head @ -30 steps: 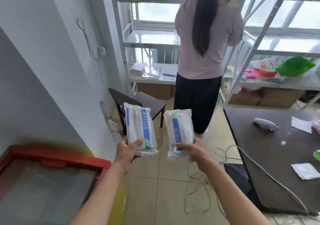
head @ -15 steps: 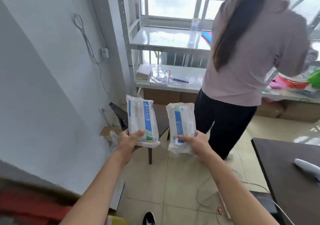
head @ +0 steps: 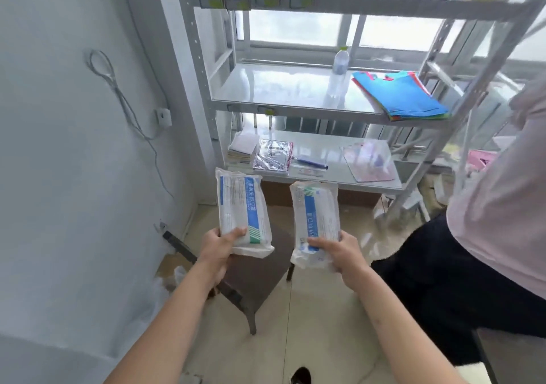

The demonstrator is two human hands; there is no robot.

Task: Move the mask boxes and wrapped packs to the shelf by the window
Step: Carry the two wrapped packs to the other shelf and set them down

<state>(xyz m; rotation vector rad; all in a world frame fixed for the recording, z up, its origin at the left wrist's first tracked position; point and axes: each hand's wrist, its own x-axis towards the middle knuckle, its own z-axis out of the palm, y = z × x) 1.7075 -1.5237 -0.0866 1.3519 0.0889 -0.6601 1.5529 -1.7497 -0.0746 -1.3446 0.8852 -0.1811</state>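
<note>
Two wrapped packs (head: 243,212) side by side before the shelf (head: 295,88); a stool (head: 254,271) beneath them.

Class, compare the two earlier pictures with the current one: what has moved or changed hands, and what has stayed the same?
The wearer has walked toward the shelf by the window, which now fills the view; the red bin and dark table have dropped out of sight. The other person has shifted to the right edge. Nothing was taken or released: the left hand still holds one wrapped pack, the right hand the other.
</note>
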